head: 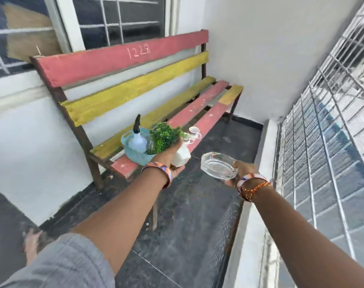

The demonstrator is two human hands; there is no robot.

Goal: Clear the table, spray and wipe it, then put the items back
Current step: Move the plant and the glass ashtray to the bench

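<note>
Clear glass ashtray [218,168] gripped in right hand [242,170], left hand [170,155] clasping white-potted plant [165,138]

Your near end of the bench [123,167] is crowded: the blue basket [135,155] with its spray bottle [138,138] sits there, and the cups [194,133] stand just beyond it. Past the cups the seat slats run bare to the far end. On your right, the window grille [322,121] closes that side.
</note>
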